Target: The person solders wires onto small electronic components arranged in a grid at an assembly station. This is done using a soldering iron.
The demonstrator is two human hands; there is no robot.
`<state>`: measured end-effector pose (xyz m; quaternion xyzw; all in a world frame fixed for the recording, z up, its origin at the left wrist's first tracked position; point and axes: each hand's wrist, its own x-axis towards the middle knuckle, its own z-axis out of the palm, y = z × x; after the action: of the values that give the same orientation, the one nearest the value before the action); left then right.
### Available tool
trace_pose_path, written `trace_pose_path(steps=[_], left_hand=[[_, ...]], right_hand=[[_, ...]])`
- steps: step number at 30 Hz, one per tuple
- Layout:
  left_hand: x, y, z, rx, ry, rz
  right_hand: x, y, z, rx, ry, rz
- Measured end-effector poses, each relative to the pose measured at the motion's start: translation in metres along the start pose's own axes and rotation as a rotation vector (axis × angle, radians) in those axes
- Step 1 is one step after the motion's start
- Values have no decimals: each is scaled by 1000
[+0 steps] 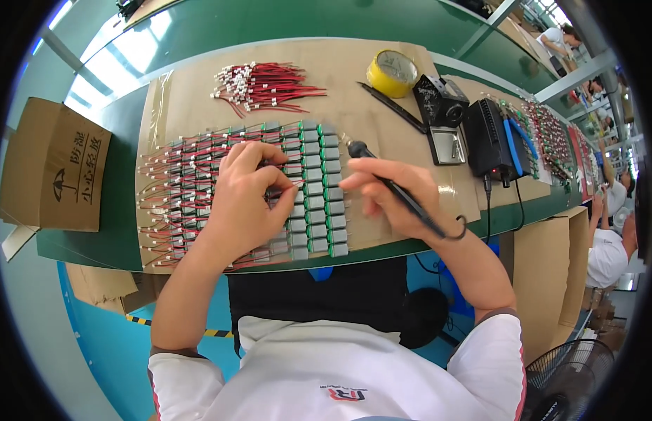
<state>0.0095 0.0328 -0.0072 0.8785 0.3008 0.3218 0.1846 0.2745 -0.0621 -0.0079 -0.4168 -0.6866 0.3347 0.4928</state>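
Right of the left hand (243, 191) — fingertips pinched, apparently on a red wire (298, 183) over grey-and-green modules (338, 208) — the right hand (414, 184) grips a soldering iron (409, 200) slanting far-left.

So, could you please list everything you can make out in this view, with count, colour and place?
small rectangular blocks: many, grey with green edges, rows before the person
loose wire bundle: one, red with white connectors, beyond the rows
round tape roll: one, yellow, far right of mat
slim pen-like tool: one, black, beside tape
boxy stand: one, black, right of tool
upright power box: one, black, right of stand
paper-brown mat: one, under the rows
open cardboard box: one, brown, left
round fan: one, black, lower right
co-workers: several, white shirts, far right
pen-shaped iron: one, black, in right hand
right hand: one, bare, right of rows
left hand: one, bare, over rows
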Motion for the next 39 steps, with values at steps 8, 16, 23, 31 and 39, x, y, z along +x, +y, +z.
trace_pose_path(steps=[8,16,23,31,39], left_hand=[[5,-4,1,26,2,31],[5,-7,3,10,4,43],[2,-8,1,12,13,58],[4,-7,1,-37,28,65],[3,-9,-1,-52,-20,56]], right_hand=[[47,5,24,-355,41,-363],[52,15,32,-341,-43,-341],[51,17,35,-351,-57,-349],[47,15,36,-376,5,-378],[33,10,23,-346,27,-310]])
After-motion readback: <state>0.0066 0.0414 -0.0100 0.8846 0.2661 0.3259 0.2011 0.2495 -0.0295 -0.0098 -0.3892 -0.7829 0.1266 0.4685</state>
